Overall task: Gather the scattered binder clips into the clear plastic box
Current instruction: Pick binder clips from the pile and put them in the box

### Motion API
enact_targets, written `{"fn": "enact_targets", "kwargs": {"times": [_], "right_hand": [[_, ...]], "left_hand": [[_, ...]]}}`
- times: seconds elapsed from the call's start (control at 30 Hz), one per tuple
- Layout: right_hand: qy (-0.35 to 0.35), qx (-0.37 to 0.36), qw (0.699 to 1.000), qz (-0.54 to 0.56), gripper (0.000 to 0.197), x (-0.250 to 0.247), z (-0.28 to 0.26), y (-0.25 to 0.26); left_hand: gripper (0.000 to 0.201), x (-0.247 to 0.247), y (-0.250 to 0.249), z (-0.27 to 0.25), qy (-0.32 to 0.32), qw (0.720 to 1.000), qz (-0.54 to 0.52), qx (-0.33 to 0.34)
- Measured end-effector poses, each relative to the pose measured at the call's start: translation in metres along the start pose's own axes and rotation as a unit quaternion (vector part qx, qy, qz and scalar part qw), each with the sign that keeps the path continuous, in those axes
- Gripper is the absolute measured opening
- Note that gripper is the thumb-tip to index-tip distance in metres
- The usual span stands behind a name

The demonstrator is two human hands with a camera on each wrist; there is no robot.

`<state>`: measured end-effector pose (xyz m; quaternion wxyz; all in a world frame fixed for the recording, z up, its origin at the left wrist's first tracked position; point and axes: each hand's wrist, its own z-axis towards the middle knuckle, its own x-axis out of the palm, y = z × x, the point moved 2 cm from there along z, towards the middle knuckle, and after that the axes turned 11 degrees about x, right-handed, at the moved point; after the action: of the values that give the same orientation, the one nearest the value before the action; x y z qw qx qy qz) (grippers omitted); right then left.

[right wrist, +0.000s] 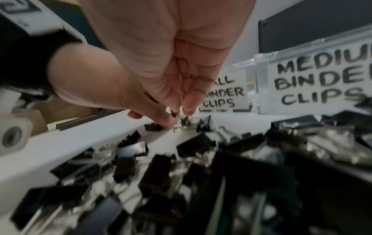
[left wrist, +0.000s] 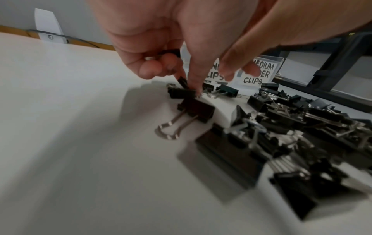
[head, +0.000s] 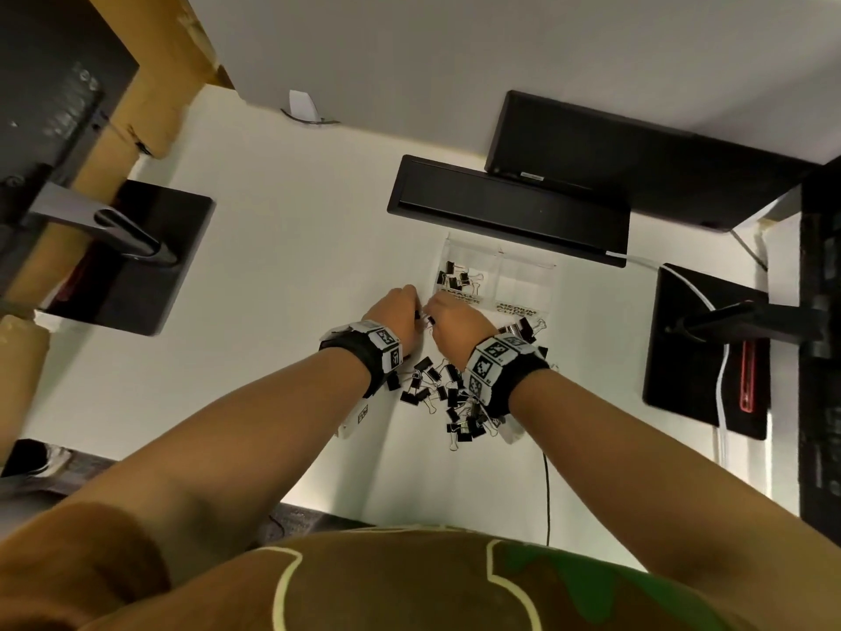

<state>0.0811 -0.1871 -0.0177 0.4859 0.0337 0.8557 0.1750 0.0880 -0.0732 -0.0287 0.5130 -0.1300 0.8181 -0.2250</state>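
Your left hand (left wrist: 153,47) grips small clips; your right hand (right wrist: 161,66) pinches a binder clip (right wrist: 184,121) just beside it.

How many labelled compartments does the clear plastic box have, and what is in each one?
2. The left compartment, labelled small binder clips, holds a handful of black clips. The right compartment, labelled medium binder clips, looks empty from the head view, though clips low behind its label could be hidden.

binder clips (head: 448,393): black, piled on desk | clear plastic box (head: 496,277): few inside left compartment
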Motion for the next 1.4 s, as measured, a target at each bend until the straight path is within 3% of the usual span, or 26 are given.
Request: {"fn": "enact_targets", "kwargs": {"times": [0.17, 0.27, 0.33, 0.47, 0.57, 0.7, 0.9, 1.1, 1.2, 1.3, 1.4], "right_hand": [[-0.005, 0.014, 1.000, 0.009, 0.027, 0.015, 0.002, -0.005], [-0.016, 0.010, 0.999, 0.030, 0.022, 0.018, -0.002, -0.006], [-0.014, 0.022, 0.998, 0.051, 0.025, 0.018, -0.004, -0.008], [0.007, 0.060, 0.996, 0.064, 0.034, 0.018, -0.005, -0.009], [0.004, 0.073, 0.995, 0.068, 0.025, 0.017, -0.009, -0.010], [-0.041, 0.065, 0.988, 0.132, 0.013, 0.003, -0.022, -0.012], [-0.135, 0.141, 0.947, 0.255, 0.005, -0.036, -0.037, -0.030], [-0.192, 0.185, 0.918, 0.293, 0.016, -0.062, -0.022, -0.045], [-0.186, 0.182, 0.917, 0.301, 0.027, -0.067, -0.016, -0.040], [-0.181, 0.160, 0.929, 0.281, 0.027, -0.064, -0.021, -0.031], [-0.103, 0.114, 0.964, 0.219, 0.017, -0.043, -0.034, -0.022]], "left_hand": [[0.021, 0.003, 0.003, -0.010, 0.021, 1.000, -0.013, -0.015], [0.008, -0.001, 0.005, -0.011, 0.042, 0.999, -0.005, -0.016], [0.024, -0.007, 0.006, -0.011, 0.044, 0.999, -0.007, -0.025], [0.005, -0.034, -0.002, -0.011, -0.042, 0.997, -0.062, -0.018], [0.003, -0.054, -0.020, -0.006, -0.115, 0.986, -0.119, 0.001], [0.008, -0.064, -0.049, 0.011, -0.121, 0.981, -0.146, 0.040], [0.016, -0.057, -0.065, 0.025, -0.102, 0.981, -0.150, 0.072], [0.030, -0.056, -0.058, 0.011, -0.095, 0.978, -0.166, 0.081], [0.030, -0.059, -0.052, 0.001, -0.110, 0.976, -0.166, 0.091], [0.022, -0.057, -0.042, -0.013, -0.107, 0.978, -0.145, 0.109], [0.014, -0.046, -0.027, -0.035, -0.041, 0.986, -0.112, 0.113]]}}
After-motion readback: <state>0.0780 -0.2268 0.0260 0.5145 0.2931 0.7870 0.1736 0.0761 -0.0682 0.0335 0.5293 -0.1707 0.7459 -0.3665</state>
